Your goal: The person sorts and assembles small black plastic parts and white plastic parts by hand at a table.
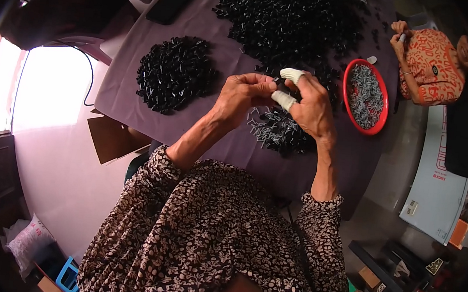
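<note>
So both hands are up close together over the counter (132, 88), which has a purple cloth on it. The right hand (290, 88) has white wraps (283, 100) on its thumb and a finger, and those two are closed around a small black plastic piece (281, 84). The left hand (268, 87) is pinched narrow, thumb and fingertips right up against that same piece. Honestly can't tell if there's something tiny between those fingertips, too small and too covered.

Right under the hands there's a little mixed pile: gray pins (259, 129) on the left side, loose black pieces (291, 137) on the right. Off to the left sits a roundish heap of black pieces (174, 78), and there's a way bigger black heap (291, 19) at the far side of the counter. On the right, a red oval tray (368, 131) holds a bunch of gray pieces (364, 94). A flat black phone-like slab (173, 3) lies near the far left edge. Over at the right there's another person (434, 67) in an orange patterned top, both hands up together. Oh, and an open cardboard box (112, 137) down low past the left edge.
</note>
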Demonstrator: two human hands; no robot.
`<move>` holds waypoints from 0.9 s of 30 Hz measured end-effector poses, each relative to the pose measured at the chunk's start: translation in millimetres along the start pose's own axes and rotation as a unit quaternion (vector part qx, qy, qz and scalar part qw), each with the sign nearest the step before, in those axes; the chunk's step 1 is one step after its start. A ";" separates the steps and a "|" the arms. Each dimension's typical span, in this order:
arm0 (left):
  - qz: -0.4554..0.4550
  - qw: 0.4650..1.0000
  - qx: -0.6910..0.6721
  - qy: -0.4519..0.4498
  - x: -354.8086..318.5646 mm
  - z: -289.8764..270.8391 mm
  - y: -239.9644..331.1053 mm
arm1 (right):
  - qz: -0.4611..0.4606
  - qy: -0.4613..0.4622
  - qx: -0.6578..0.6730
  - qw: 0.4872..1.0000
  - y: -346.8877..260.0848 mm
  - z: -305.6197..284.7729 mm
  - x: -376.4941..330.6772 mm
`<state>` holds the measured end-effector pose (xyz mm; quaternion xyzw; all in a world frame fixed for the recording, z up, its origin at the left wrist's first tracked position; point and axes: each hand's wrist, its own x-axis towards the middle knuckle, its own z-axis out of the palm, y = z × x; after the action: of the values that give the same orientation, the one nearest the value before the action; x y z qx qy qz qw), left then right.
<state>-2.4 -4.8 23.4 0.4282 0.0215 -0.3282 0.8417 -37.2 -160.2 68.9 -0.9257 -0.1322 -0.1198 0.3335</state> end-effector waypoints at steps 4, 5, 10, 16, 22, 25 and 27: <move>-0.019 0.999 -0.038 0.010 2.6 -0.4 -6.7 | -0.081 -0.003 -0.156 0.984 8.6 13.0 -1.3; -0.020 0.999 -0.038 0.010 2.9 -1.3 -8.0 | -0.083 -0.011 -0.185 0.979 9.2 14.3 -1.7; -0.015 1.000 0.019 0.002 2.5 -4.6 -12.1 | -0.104 -0.020 -0.174 0.979 12.2 17.1 -4.0; -0.042 0.998 0.042 -0.002 -0.1 -8.7 -20.4 | -0.120 -0.023 -0.140 0.983 22.4 24.7 -15.0; -0.059 0.995 0.084 -0.005 -10.0 -15.0 -28.7 | -0.120 -0.031 -0.134 0.983 22.2 35.8 -31.3; -0.072 0.994 0.084 0.008 -9.8 -17.4 -36.8 | -0.109 -0.021 -0.157 0.981 23.3 39.0 -38.3; -0.070 0.993 0.091 0.014 -11.8 -15.9 -37.0 | -0.099 -0.030 -0.163 0.981 21.6 38.4 -39.5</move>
<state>-28.8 -2.3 -9.1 0.5047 0.0332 -0.3811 0.7739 -62.0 -157.8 15.3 -0.9532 -0.2116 -0.1441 0.1607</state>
